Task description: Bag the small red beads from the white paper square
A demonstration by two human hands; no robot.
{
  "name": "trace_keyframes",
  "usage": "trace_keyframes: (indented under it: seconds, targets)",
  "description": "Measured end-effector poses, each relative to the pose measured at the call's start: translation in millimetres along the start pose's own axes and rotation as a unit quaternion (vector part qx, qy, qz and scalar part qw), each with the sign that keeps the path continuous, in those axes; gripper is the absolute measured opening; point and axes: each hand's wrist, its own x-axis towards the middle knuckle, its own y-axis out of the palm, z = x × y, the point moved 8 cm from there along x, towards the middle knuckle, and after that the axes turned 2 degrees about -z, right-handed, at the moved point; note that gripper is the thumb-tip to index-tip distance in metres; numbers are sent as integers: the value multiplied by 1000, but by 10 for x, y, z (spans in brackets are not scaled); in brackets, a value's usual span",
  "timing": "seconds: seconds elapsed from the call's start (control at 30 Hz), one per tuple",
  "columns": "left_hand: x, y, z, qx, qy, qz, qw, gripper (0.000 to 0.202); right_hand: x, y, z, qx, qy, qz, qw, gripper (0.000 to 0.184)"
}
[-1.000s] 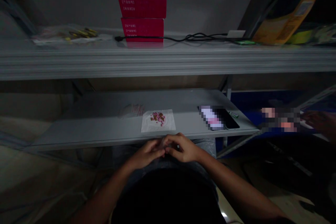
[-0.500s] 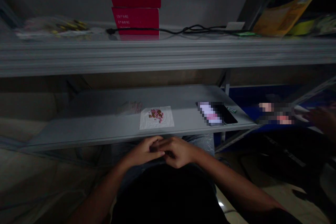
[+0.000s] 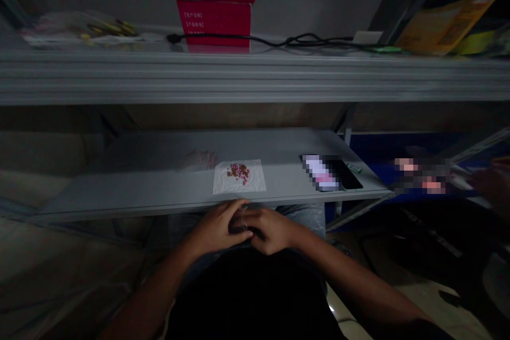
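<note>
Both hands meet in front of my lap, just below the near edge of the grey shelf (image 3: 159, 191). My left hand (image 3: 221, 229) is curled, its thumb and forefinger reaching round the fingertips of my right hand (image 3: 271, 231), which is bent closed. A thin pale strand shows faintly between the fingers; what it belongs to is hidden. On the shelf beyond the hands lies a white sheet (image 3: 223, 183) with a small heap of pink and brown beads (image 3: 240, 171). Behind it to the left is a clear plastic bag (image 3: 205, 159) with reddish marks.
Two phones, one with a lit screen (image 3: 319, 170) and one dark (image 3: 350, 175), lie right of the sheet beside a small green-white packet (image 3: 354, 168). An upper shelf (image 3: 255, 79) holds red boxes (image 3: 217, 21) and a black cable (image 3: 303, 40). Another person's hand (image 3: 492, 183) is far right.
My left forefinger has risen a little, widening the gap to its thumb, and the pale strand now shows. My view has shifted slightly. The other person's hand at the right has moved slightly.
</note>
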Motion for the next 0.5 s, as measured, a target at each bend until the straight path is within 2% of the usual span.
trace_keyframes:
  seconds: [0.23, 0.3, 0.43, 0.5]
  targets:
    - [26, -116, -29, -17, 16, -33, 999, 43, 26, -173, 135, 71, -28, -60, 995, 58]
    - [24, -169, -3, -36, 8, -49, 998, 38, 4, -260, 136, 90, -34, -102, 990, 54]
    - [15, -361, 173, -94, -31, -95, 991, 33, -51, -557, -116, 84, 27, -232, 969, 34]
    - [42, -504, 303, -117, -50, -133, 983, 30, -12, -679, -304, 50, 74, -258, 962, 27]
